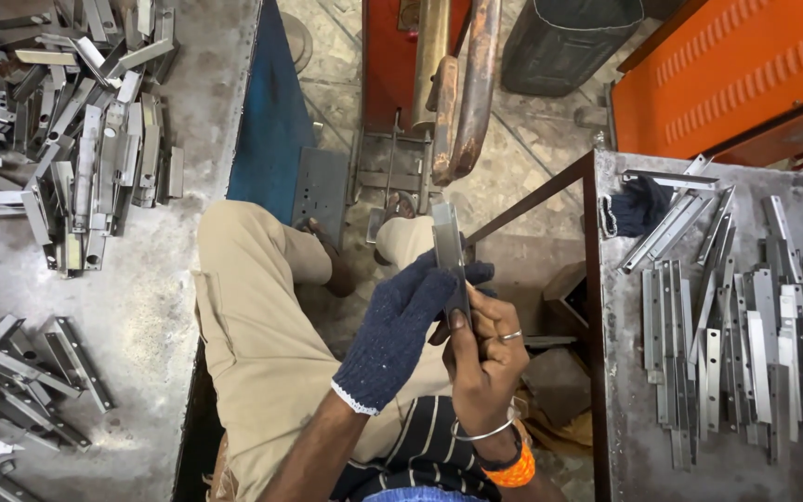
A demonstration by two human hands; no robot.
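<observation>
Metal strip (pixel 447 244), grey and narrow, stands almost upright above the person's lap, between the two hands. In the head view, the left hand (pixel 401 330) in a dark blue knitted glove wraps its fingers (pixel 439 284) around the lower part of the strip. The bare right hand (pixel 487 358) pinches the same lower end from the other side. More strips (pixel 745 344) lie on the right worktop (pixel 727 465), well apart.

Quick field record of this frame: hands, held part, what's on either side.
left hand: in dark knit glove, grips metal strip
right hand: bare, ring and bangle, pinches the same strip
strip pose: upright, over the lap
left bench: heaped metal brackets
right table: flat metal strips in rows, dark cloth
</observation>
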